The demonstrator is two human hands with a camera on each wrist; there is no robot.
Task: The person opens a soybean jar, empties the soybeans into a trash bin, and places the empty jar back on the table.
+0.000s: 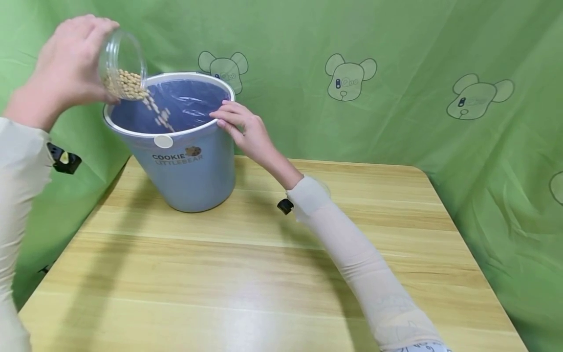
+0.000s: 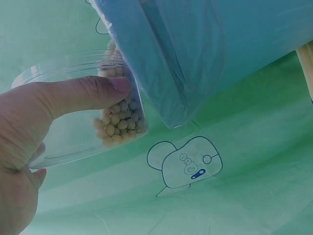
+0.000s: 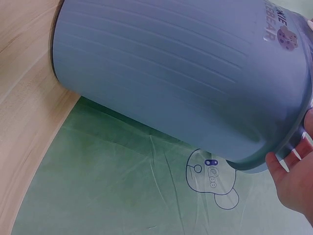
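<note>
Beside the bin's left rim, my left hand [image 1: 70, 63] grips a clear jar [image 1: 136, 49] tipped on its side. Soybeans [image 1: 125, 84] lie along the jar's lower wall and stream from its mouth into a blue trash bin [image 1: 198, 181]. The left wrist view shows the thumb pressed along the jar wall, over the soybeans [image 2: 117, 125]. A thin plastic liner [image 1: 186, 100] covers the bin's inside, and the bin's bottom is hidden. On the right of the white rim, my right hand [image 1: 248, 129] holds on, fingers over the edge and thumb outside.
The bin stands upright at the back left of a wood-grain table [image 1: 264, 264]. Behind and beside the table hangs a green curtain [image 1: 286, 63] printed with bear heads. Small black cameras sit at both sleeve cuffs.
</note>
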